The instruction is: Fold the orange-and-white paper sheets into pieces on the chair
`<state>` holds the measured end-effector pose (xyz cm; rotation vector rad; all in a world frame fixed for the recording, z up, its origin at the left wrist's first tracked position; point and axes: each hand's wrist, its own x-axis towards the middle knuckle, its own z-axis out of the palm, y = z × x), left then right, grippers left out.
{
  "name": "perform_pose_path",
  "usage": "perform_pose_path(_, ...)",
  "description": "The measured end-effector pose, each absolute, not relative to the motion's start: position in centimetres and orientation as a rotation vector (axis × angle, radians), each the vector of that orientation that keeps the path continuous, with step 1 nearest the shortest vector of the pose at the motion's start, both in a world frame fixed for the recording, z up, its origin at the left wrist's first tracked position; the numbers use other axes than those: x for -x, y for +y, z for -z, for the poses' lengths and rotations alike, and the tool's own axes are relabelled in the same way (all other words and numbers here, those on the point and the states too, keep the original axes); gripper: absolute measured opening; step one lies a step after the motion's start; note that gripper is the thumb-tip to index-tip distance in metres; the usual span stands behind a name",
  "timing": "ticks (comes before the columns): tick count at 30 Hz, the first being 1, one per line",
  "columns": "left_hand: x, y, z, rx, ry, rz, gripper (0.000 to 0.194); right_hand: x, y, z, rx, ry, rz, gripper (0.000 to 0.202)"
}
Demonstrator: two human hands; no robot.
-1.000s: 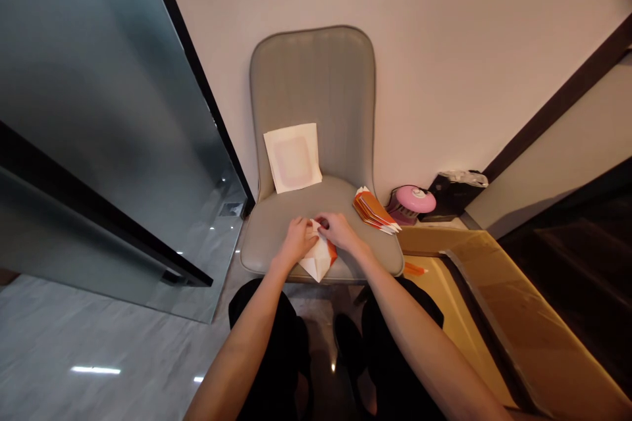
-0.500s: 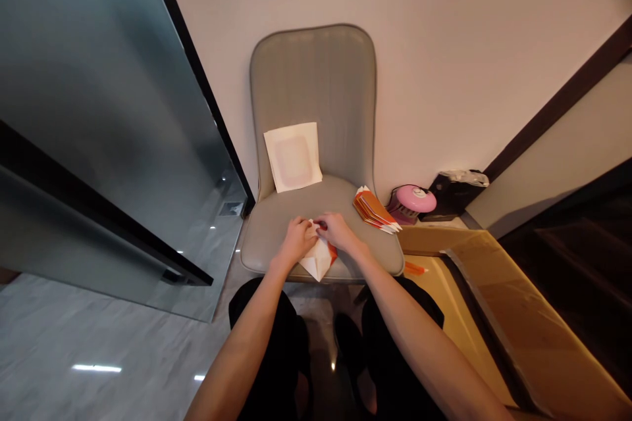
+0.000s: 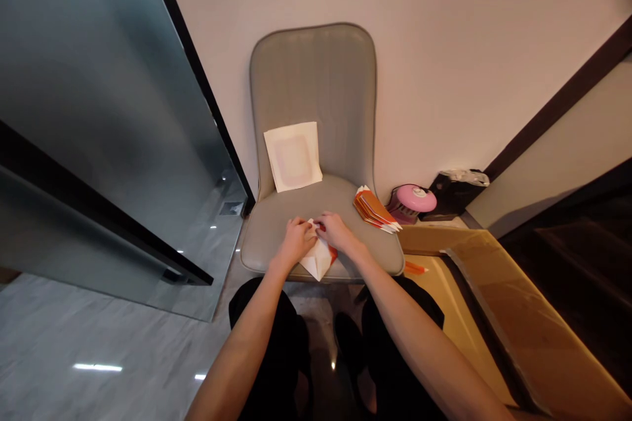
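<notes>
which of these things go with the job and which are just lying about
With the job, it seems:
paper, in the left hand and right hand
white sheets
orange stack
chair, as work surface

Lying about, likely:
pink device
black container
cardboard box, though the orange piece in it may be related

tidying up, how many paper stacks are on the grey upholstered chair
2: square white paper sheets against the grey backrest; folded orange-and-white paper pieces at the right edge of the grey seat. The left hand and right hand could hide more.
</notes>
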<state>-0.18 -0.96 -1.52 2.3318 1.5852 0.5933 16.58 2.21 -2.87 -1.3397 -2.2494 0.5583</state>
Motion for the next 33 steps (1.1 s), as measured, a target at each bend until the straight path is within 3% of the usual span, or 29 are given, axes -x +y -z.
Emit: perform_pose_path(33, 0.11, -1.43, 0.99, -2.389, 1.720, -0.413, 0.045, -16.57, 2.03, 2.53, 1.347, -2.289, -0.525, 0.024)
